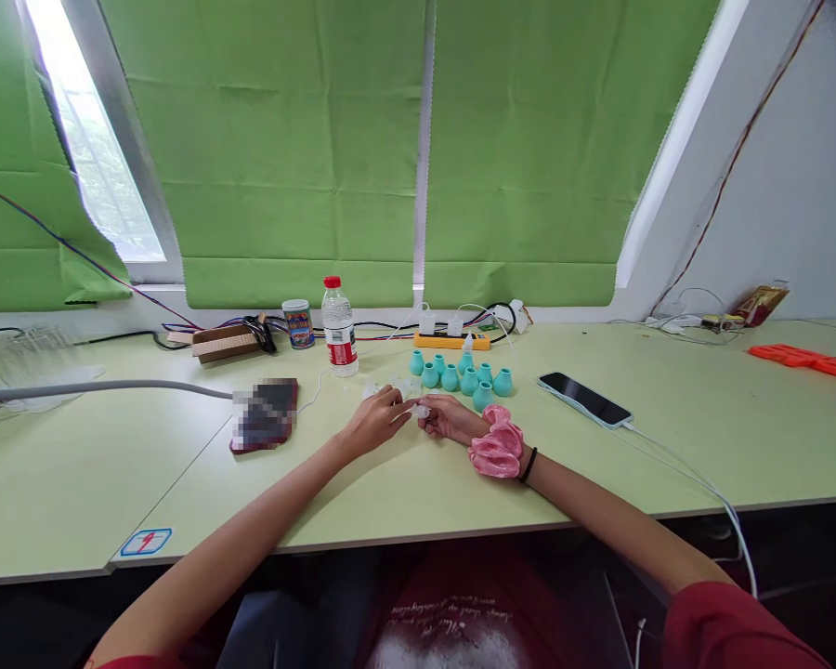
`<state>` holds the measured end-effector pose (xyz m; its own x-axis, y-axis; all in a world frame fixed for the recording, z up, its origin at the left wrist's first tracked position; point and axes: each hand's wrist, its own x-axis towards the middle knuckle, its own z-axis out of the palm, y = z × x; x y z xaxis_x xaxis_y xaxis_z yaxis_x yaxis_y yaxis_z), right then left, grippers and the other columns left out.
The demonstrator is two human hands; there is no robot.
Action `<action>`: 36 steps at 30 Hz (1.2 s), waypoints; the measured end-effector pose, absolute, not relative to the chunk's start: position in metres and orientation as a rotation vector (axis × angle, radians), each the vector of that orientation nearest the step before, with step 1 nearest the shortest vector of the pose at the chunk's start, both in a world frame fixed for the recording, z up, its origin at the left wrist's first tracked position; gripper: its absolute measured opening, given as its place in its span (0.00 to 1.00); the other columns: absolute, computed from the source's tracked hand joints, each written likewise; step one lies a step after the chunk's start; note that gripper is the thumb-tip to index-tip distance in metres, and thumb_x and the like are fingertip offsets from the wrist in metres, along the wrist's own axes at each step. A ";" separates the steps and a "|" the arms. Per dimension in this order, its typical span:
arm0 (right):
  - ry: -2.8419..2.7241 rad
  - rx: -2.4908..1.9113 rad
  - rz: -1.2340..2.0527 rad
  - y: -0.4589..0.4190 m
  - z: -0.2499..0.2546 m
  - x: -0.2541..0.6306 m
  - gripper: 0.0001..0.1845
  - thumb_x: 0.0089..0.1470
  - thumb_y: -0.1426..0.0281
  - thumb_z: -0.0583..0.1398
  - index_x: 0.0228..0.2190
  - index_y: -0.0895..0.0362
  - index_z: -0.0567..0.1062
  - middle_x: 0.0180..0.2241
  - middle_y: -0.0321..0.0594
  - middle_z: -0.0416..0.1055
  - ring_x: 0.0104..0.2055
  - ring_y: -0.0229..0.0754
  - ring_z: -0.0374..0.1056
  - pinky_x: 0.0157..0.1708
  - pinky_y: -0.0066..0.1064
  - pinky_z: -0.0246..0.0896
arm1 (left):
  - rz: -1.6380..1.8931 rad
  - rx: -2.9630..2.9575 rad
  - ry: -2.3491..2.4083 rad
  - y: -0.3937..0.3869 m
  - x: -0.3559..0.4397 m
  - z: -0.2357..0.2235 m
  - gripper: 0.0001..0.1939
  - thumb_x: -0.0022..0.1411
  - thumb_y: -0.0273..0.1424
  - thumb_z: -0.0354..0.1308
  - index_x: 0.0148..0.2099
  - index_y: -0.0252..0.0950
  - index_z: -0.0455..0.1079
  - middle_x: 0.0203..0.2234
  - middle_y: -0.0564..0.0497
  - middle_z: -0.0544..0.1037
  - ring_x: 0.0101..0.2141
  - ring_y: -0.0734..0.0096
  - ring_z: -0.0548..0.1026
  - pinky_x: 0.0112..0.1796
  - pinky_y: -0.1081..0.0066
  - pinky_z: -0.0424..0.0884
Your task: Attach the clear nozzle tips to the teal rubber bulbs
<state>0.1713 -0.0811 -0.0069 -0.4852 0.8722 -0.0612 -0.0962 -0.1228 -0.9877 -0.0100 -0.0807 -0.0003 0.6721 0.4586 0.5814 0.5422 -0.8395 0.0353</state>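
Observation:
My left hand [376, 420] and my right hand [450, 418] meet on the pale green table [418, 483], fingers pinched together on a small white plastic piece [418, 410]. More small white pieces [394, 386] lie just beyond the fingers. A cluster of several teal bulb-shaped parts [463, 373] stands right behind my right hand. A pink scrunchie [498, 446] and a black band sit on my right wrist.
A water bottle [338, 327], a small can [298, 323] and a cardboard box [224, 342] stand at the back. A yellow power strip [451, 340] with plugs lies behind the teal parts. A phone [583, 399] on a cable lies right. A dark pouch [265, 414] lies left.

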 end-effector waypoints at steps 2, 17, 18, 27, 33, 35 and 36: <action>-1.424 -0.898 1.714 -0.081 -0.007 0.171 0.11 0.51 0.66 0.54 0.33 0.61 0.67 0.18 0.36 0.66 0.17 0.31 0.59 0.14 0.21 0.54 | -0.917 -2.770 -0.836 -0.081 -0.009 -0.001 0.13 0.57 0.30 0.49 0.45 0.38 0.68 0.28 0.47 0.68 0.32 0.67 0.64 0.31 0.69 0.63; -1.449 -0.779 1.740 -0.083 -0.010 0.166 0.17 0.45 0.63 0.59 0.37 0.57 0.63 0.20 0.33 0.65 0.17 0.28 0.57 0.15 0.20 0.48 | -1.668 -2.924 -1.351 -0.085 -0.002 -0.002 0.13 0.55 0.32 0.50 0.40 0.33 0.70 0.31 0.48 0.68 0.32 0.72 0.67 0.30 0.73 0.66; -1.450 -0.781 1.745 -0.083 -0.010 0.166 0.19 0.43 0.62 0.59 0.36 0.57 0.62 0.21 0.34 0.66 0.16 0.29 0.57 0.15 0.20 0.47 | -1.710 -2.950 -1.398 -0.084 -0.003 0.000 0.14 0.55 0.33 0.50 0.41 0.33 0.69 0.33 0.47 0.69 0.33 0.71 0.67 0.30 0.73 0.66; -1.425 -0.844 1.686 -0.087 -0.007 0.166 0.19 0.39 0.61 0.61 0.33 0.57 0.65 0.19 0.33 0.66 0.17 0.30 0.58 0.15 0.21 0.48 | -1.710 -3.437 -1.526 -0.077 -0.011 0.004 0.17 0.48 0.37 0.58 0.38 0.30 0.67 0.26 0.49 0.73 0.26 0.73 0.71 0.28 0.70 0.70; -1.395 -0.894 1.606 -0.084 -0.009 0.168 0.15 0.35 0.63 0.64 0.24 0.60 0.69 0.19 0.35 0.66 0.19 0.30 0.60 0.18 0.22 0.52 | -1.785 -3.463 -1.481 -0.078 -0.009 0.003 0.21 0.42 0.35 0.63 0.37 0.32 0.63 0.24 0.52 0.72 0.26 0.73 0.72 0.30 0.68 0.70; -1.387 -0.900 1.585 -0.083 -0.010 0.168 0.15 0.34 0.63 0.65 0.22 0.61 0.70 0.19 0.34 0.66 0.19 0.29 0.59 0.18 0.23 0.52 | -1.776 -3.443 -1.473 -0.078 -0.008 0.002 0.24 0.42 0.34 0.63 0.41 0.32 0.62 0.22 0.53 0.71 0.24 0.74 0.71 0.28 0.69 0.70; -1.384 -0.902 1.576 -0.083 -0.010 0.168 0.14 0.34 0.63 0.65 0.22 0.61 0.71 0.19 0.34 0.66 0.19 0.29 0.59 0.18 0.23 0.52 | -1.760 -3.430 -1.469 -0.077 -0.008 0.001 0.24 0.42 0.34 0.63 0.42 0.32 0.62 0.22 0.54 0.71 0.24 0.75 0.71 0.28 0.69 0.70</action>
<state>0.1680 -0.0828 -0.0099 -0.3955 0.9185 0.0076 -0.1261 -0.0460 -0.9910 -0.0079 -0.0774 0.0014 0.5203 0.8152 0.2544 0.1044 -0.3564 0.9285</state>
